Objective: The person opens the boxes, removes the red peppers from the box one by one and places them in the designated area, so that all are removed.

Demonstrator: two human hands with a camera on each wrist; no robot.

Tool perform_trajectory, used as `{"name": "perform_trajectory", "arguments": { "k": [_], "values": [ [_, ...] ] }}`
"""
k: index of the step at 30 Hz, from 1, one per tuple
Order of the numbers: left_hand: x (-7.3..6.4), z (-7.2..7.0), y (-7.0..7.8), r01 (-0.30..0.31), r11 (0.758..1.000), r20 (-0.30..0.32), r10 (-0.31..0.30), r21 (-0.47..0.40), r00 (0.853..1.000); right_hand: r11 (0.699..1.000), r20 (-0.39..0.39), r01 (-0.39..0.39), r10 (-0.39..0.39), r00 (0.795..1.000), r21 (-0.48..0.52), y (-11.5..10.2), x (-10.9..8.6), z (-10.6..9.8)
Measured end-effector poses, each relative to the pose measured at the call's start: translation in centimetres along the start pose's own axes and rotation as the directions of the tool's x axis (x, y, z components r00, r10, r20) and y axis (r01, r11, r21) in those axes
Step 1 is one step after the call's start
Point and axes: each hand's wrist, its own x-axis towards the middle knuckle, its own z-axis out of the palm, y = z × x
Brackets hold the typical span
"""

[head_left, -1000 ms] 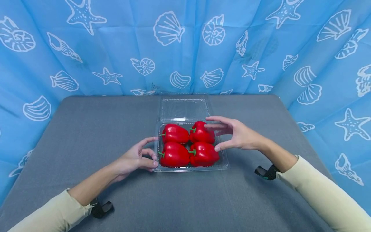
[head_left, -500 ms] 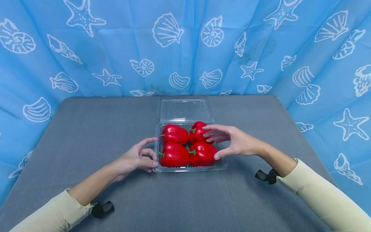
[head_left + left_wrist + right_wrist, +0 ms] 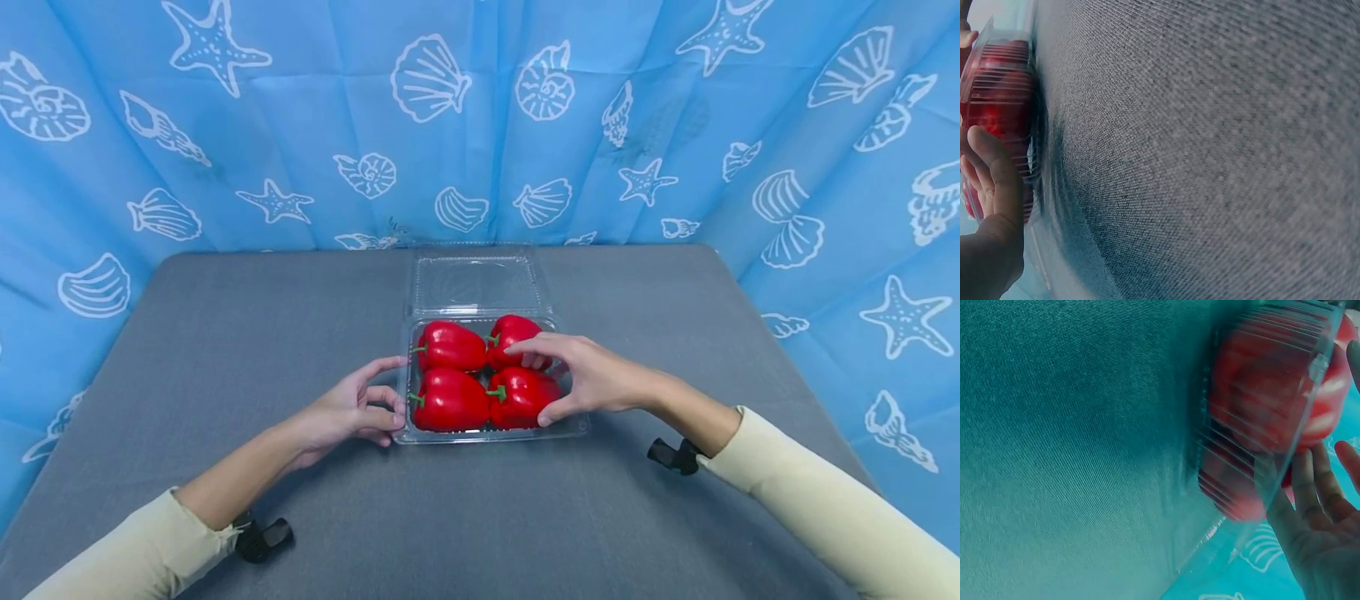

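Several red bell peppers with green stems, among them the front left one [image 3: 452, 401], lie in two rows in a clear plastic clamshell box [image 3: 495, 438]. My left hand [image 3: 352, 408] rests its thumb and fingertips against the box's left rim; its thumb lies along the ribbed wall in the left wrist view. Over the box's right side, my right hand [image 3: 592, 375] spans the front right pepper [image 3: 521, 397]. Its thumb is at the pepper's near side and its fingers reach between the two right peppers. The back right pepper [image 3: 510, 335] is partly covered by those fingers.
The box's clear lid [image 3: 476, 283] lies folded back on the grey table [image 3: 285, 333], away from me. A blue curtain [image 3: 315, 100] with white shell patterns hangs behind the table and at its sides. Dark camera mounts [image 3: 262, 540] sit at both wrists.
My right hand has moved left and nearer to me, from the back right pepper to around the front right one. The left hand stays at the box's left rim.
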Motion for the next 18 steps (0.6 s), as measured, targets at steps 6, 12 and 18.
{"name": "perform_trajectory", "arguments": {
  "k": [6, 12, 18],
  "values": [
    [-0.16, -0.04, -0.13, -0.015, 1.0, 0.011, 0.015, -0.014, 1.0, 1.0, 0.016, -0.016, 0.016, 1.0, -0.019, 0.18, 0.52, 0.47],
    [-0.24, -0.07, -0.2, -0.026, 1.0, 0.009, 0.027, -0.012, 1.0, 0.999, 0.035, -0.045, 0.045, 0.998, -0.003, 0.15, 0.73, 0.29],
    [-0.16, -0.14, -0.29, -0.025, 1.0, 0.007, 0.025, -0.011, 1.0, 0.999, 0.05, -0.031, 0.032, 0.998, -0.02, 0.15, 1.02, 0.14]
  ]
}}
